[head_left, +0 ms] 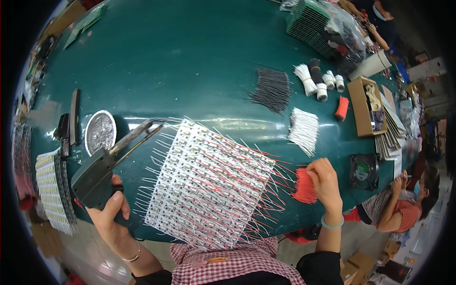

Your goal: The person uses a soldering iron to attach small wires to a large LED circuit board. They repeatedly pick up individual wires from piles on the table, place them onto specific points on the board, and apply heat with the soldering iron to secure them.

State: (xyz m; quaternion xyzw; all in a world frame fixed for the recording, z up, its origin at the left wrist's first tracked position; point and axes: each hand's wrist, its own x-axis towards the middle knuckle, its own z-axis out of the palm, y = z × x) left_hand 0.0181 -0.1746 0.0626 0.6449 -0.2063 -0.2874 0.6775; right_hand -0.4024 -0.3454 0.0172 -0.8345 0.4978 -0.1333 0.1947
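My left hand (113,216) is closed round the handle of a black soldering gun (95,178). Its thin tip reaches the upper left corner of a white circuit-board panel (190,180), where touching or apart cannot be told. White wires stick out from the panel's left side and red wires from its right, over rows of small parts. Beside the panel, my right hand (326,183) pinches at the upper edge of a pile of short red wires (303,190). Whatever lies between those fingertips is hidden.
Left of the panel stand a round dish of silvery bits (100,133) and a stacked board panel (50,190). White wires (304,130), black wires (271,90), bundled wires (306,80), a cardboard box (359,107) and a fan (364,171) lie right. Another person (403,204) sits at right.
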